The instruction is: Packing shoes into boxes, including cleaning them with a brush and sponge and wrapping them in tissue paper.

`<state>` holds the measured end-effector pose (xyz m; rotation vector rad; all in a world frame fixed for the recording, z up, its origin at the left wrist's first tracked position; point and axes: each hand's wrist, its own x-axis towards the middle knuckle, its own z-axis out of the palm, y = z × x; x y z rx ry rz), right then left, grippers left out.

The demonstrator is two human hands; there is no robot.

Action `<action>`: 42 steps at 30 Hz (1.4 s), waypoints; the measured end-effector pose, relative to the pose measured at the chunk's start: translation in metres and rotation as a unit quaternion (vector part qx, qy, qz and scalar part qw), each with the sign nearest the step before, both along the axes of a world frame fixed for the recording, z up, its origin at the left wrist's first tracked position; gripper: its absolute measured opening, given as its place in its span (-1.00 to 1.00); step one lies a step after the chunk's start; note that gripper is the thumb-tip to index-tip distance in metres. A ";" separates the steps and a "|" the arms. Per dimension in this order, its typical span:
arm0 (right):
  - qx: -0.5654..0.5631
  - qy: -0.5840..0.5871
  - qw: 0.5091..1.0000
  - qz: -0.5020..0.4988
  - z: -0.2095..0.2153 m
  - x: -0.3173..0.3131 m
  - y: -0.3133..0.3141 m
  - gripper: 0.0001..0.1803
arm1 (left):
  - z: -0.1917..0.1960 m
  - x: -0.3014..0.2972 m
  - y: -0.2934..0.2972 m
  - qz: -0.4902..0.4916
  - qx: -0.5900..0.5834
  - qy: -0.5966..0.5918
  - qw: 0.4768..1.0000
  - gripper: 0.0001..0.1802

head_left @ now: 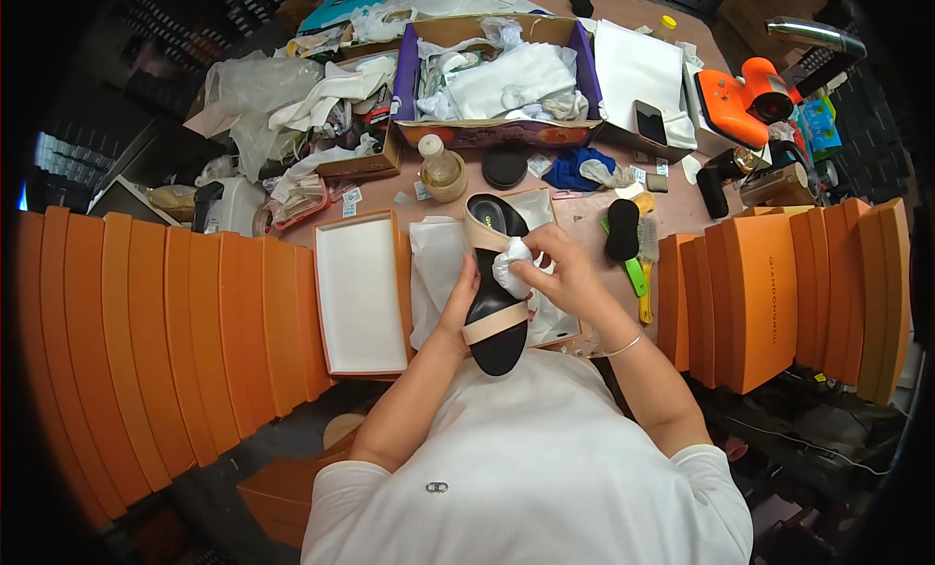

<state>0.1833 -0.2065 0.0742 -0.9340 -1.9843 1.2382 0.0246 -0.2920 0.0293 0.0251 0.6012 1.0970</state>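
Observation:
A black sandal (pixel 497 357) with two beige straps is held up in front of my chest, its toe end toward me. My left hand (pixel 458 297) grips the sandal along its left side. In my right hand (pixel 562 266) is a crumpled wad of white tissue paper (pixel 512 265), pinched between the fingers at the sandal's upper strap. Behind the sandal lies an open shoe box (pixel 565 343) lined with white paper (pixel 438 263), partly hidden by the sandal and my hands. To its left rests an orange box lid (pixel 362 297) with its white inside facing up.
Rows of orange shoe boxes (pixel 200 341) stand at the left, with more orange boxes (pixel 765 292) at the right. A purple carton (pixel 497 131) of white paper, a bottle (pixel 443 173), a phone (pixel 650 123), brushes (pixel 647 244) and an orange device (pixel 730 107) occupy the far table.

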 end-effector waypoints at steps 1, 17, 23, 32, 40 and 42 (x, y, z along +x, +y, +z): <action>0.007 -0.010 1.000 0.022 0.004 -0.001 0.000 -0.75 | 0.004 -0.002 0.000 0.000 -0.001 -0.014 1.000 -0.20; 0.049 -0.074 0.988 0.124 -0.005 -0.030 -0.062 -0.48 | -0.012 -0.017 -0.005 0.038 -0.063 -0.052 0.996 -0.46; -0.547 0.504 0.668 -0.019 -0.029 -0.015 -0.045 -0.60 | 0.002 0.002 -0.019 0.144 -0.061 -0.075 0.985 -0.58; -0.185 -0.017 0.980 -0.071 -0.105 0.010 -0.049 -0.68 | -0.003 -0.017 -0.021 0.266 -0.072 0.103 0.956 -0.63; -0.052 -0.256 0.965 -0.037 -0.152 0.005 -0.040 -0.57 | -0.051 -0.068 -0.024 0.054 0.045 0.636 0.768 -0.53; -0.149 -0.182 0.972 -0.024 -0.129 0.014 -0.031 -0.53 | -0.035 -0.081 -0.029 -0.162 0.085 0.759 0.624 -0.31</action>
